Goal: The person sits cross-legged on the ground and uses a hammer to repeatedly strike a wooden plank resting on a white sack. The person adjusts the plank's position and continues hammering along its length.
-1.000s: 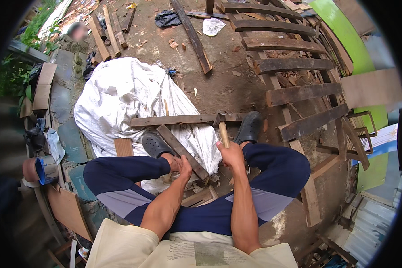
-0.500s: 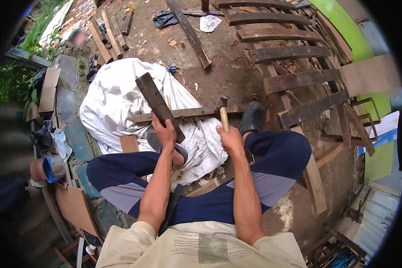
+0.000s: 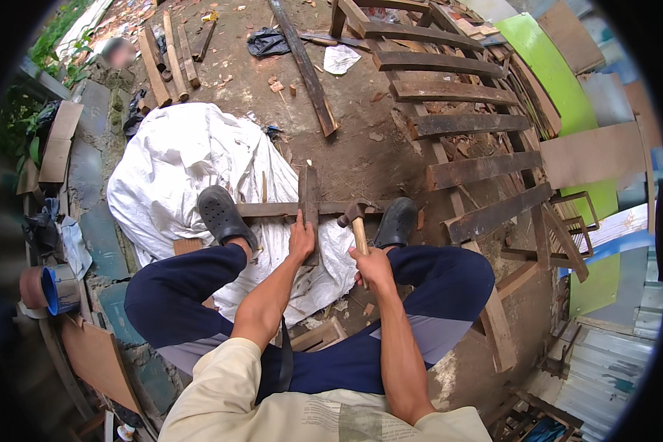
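Observation:
A short dark wooden board (image 3: 309, 191) points away from me and crosses a longer wooden plank (image 3: 272, 209) that lies sideways between my feet. My left hand (image 3: 300, 239) grips the near half of the short board, fingers along its left edge. In my right hand (image 3: 374, 267) is a claw hammer (image 3: 359, 233), held by its pale wooden handle. The hammer's head is just right of the board, above or against the plank; I cannot tell if it touches. Under the plank's left part lies a white sack sheet (image 3: 169, 158).
My dark clogs (image 3: 225, 216) stand at either end of the plank. A slatted wooden frame (image 3: 482, 173) lies on the right. Loose battens (image 3: 171, 55) and a long dark beam (image 3: 302, 66) lie ahead. A low block wall (image 3: 99, 221) runs along the left, beside a blue bucket (image 3: 60, 289).
My left hand has brought the short board right and turned it straighter, now across the plank. The hammer has shifted slightly left and lower. My left foot now rests beside the plank's left end.

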A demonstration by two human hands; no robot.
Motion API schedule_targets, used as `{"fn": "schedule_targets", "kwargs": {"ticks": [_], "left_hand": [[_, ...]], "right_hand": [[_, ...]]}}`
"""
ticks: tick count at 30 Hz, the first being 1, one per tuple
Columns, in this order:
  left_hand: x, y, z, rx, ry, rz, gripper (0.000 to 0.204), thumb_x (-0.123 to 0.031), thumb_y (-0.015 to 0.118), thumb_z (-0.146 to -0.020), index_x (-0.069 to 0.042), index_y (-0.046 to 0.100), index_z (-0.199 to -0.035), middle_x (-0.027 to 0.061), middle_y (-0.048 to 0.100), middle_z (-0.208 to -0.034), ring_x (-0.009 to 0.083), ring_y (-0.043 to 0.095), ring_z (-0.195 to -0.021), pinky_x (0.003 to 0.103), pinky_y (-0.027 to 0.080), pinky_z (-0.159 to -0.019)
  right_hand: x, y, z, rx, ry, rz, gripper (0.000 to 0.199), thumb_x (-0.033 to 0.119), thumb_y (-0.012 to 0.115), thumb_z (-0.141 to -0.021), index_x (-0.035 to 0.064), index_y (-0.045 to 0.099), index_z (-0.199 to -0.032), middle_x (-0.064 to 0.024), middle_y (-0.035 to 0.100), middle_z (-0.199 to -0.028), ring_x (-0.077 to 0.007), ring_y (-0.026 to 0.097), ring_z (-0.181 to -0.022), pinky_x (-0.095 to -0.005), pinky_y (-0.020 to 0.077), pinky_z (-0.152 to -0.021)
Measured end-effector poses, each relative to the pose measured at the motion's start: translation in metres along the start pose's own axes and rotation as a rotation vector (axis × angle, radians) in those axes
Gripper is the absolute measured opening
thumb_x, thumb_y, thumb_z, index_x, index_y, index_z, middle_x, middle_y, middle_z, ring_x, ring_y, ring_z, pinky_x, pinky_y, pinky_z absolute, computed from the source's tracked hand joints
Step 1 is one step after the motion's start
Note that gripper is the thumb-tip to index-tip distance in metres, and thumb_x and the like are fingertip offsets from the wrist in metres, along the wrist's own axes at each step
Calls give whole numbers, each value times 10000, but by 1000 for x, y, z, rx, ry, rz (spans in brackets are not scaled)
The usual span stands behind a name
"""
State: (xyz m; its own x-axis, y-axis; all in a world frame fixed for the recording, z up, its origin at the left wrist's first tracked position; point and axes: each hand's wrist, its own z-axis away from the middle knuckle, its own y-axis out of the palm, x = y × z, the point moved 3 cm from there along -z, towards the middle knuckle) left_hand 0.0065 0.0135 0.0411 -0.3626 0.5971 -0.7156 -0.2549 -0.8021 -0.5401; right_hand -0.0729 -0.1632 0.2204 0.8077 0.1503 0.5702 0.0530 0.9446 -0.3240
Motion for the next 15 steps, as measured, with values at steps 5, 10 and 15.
{"fn": "schedule_targets", "kwargs": {"ticks": [5, 10, 15], "left_hand": [[12, -2, 3, 102, 62, -85, 634, -345, 399, -1021, -236, 147, -1592, 280, 493, -1288, 481, 576, -1062, 542, 466, -917], [15, 2, -2, -120, -91, -13, 750, -595, 445, -969, -130, 291, -1538, 253, 577, -1204, 446, 586, -1094, 522, 461, -938], [6, 7, 5, -179, -162, 13, 805, -656, 520, -909, -50, 436, -1432, 233, 584, -1197, 412, 576, -1137, 505, 455, -950]], "right_hand": [[15, -15, 4, 40, -25, 225, 502, 325, 724, -878, -87, 572, -1122, -98, 617, -636, -170, 606, -450, -322, 469, -377], [56, -3, -20, 320, -10, 181, 579, 281, 769, -865, -24, 480, -1263, -27, 560, -663, -120, 555, -468, -274, 436, -378], [52, 5, -72, 486, -106, 90, 388, 271, 693, -919, 58, 557, -1213, 8, 550, -829, -83, 578, -723, -262, 484, -539]]}}
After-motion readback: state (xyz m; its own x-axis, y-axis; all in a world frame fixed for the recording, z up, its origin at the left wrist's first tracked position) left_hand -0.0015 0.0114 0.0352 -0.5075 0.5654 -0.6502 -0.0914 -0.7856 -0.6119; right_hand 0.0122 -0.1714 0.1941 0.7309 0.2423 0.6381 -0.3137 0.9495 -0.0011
